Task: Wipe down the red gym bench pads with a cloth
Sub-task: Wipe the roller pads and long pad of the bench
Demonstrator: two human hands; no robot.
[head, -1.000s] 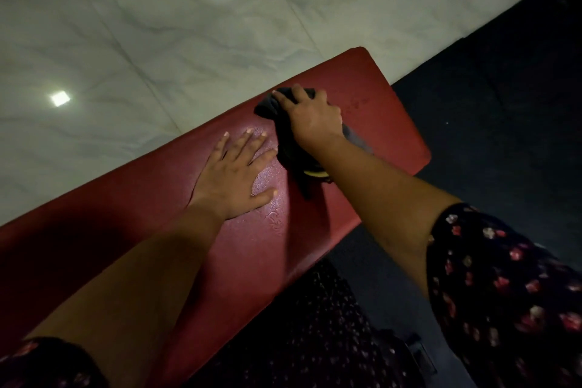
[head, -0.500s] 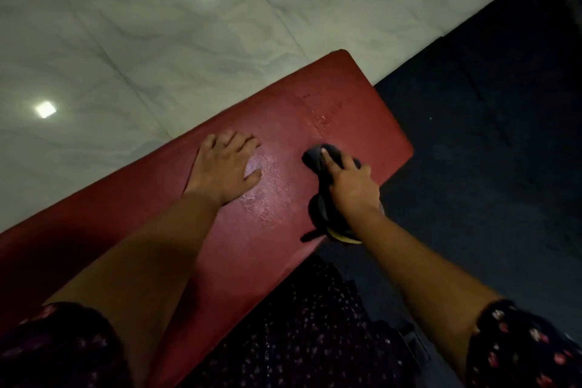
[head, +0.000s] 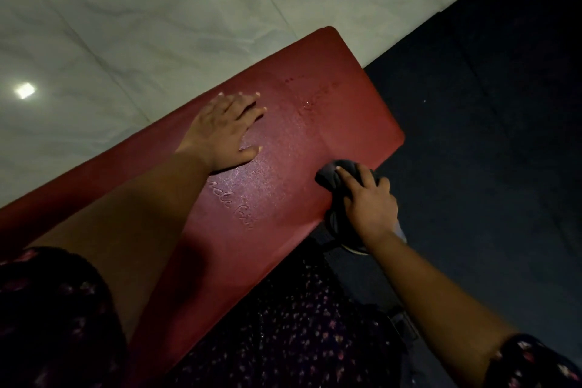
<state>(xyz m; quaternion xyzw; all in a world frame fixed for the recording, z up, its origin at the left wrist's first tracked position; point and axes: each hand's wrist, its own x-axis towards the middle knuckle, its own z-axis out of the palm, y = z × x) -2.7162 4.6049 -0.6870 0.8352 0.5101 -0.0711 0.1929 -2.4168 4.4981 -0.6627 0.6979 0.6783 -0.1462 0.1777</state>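
Observation:
The red bench pad [head: 330,135] runs diagonally from lower left to upper right, with embossed lettering and a wet sheen near its middle. My left hand [head: 225,129] lies flat on the pad, fingers spread, near its far edge. My right hand [head: 370,205] grips a dark cloth [head: 333,176] at the pad's near edge, close to the right end. Part of the cloth hangs over the edge below the hand.
Pale marble floor tiles [head: 157,9] lie beyond the bench, with ceiling lights reflected in them. Dark rubber gym flooring [head: 488,135] covers the right side. My dark floral clothing [head: 299,324] fills the bottom of the view, just below the pad.
My right hand has dragged the cloth from the middle of the pad back toward me to the near edge. My left hand has stayed flat on the pad.

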